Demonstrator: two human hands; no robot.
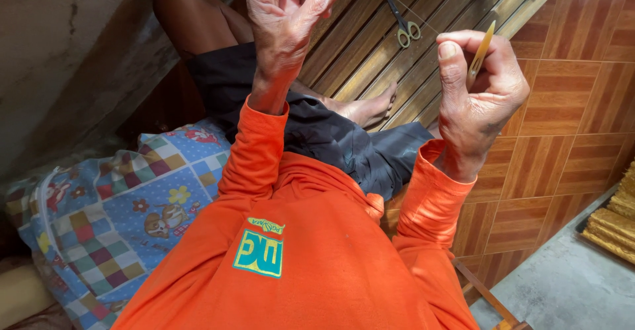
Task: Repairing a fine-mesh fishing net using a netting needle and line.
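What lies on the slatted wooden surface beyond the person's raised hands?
A pair of scissors with yellow-green handles lies on the slats, beside a bare foot. The left hand covers part of the slats.

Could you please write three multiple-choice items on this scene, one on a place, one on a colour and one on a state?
1. Where do the scissors lie?
A. on the slatted wooden surface beyond the hands
B. on the patterned pillow
C. in the left hand

2. What colour are the person's long sleeves?
A. blue
B. orange
C. white

3. How does the right hand stand?
A. flat on the floor
B. open and empty
C. closed around a thin yellowish tool

Answers:
1 A, the scissors rest on the wooden slats, clear of both hands.
2 B, both sleeves are bright orange.
3 C, the fingers curl round the tool, whose tip sticks up above them, while the left hand pinches a thin thread.
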